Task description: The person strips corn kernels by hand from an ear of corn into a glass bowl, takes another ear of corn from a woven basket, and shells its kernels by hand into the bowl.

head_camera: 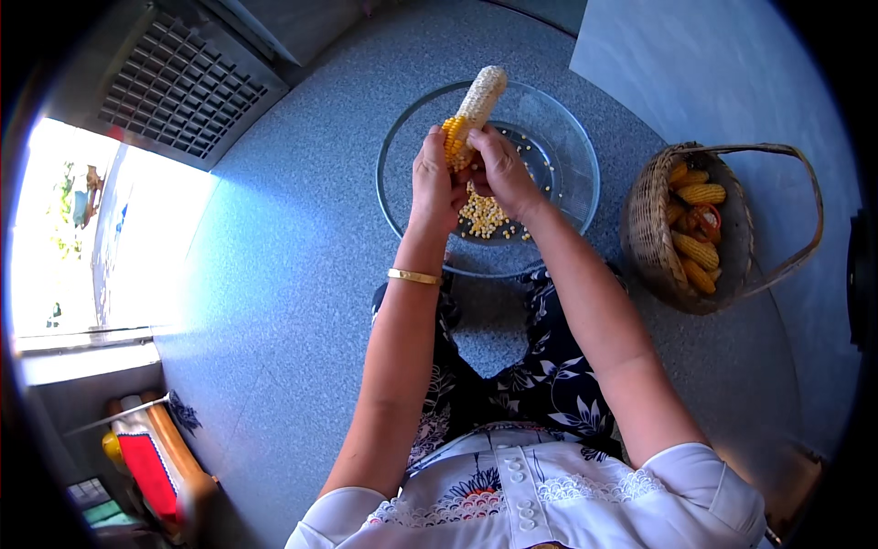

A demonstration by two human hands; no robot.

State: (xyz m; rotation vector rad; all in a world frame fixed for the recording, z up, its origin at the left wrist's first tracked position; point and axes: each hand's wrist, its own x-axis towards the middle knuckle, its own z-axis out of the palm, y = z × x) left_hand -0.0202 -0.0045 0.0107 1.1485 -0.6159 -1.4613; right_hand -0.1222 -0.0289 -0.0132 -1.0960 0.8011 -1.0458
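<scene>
An ear of corn [482,96] is held over a wide, round basin [591,165] with a clear or metallic rim. Its far part is a bare, pale cob; yellow kernels remain on the near left part. My left hand [433,180] closes around the near end from the left, the thumb beside the kernels. From the right, my right hand [504,168] grips the same ear, its thumb against the cob. The fingertips of both hands are partly hidden beneath the ear. Loose yellow and whitish kernels [483,214] lie in the basin below.
To the right stands a woven basket [648,219] with a tall handle, holding several corn ears [696,250] and a red-rimmed object [706,218]. A wooden seat [171,439] with red cloth stands at lower left. A metal grille [185,86] is at upper left, near a bright doorway.
</scene>
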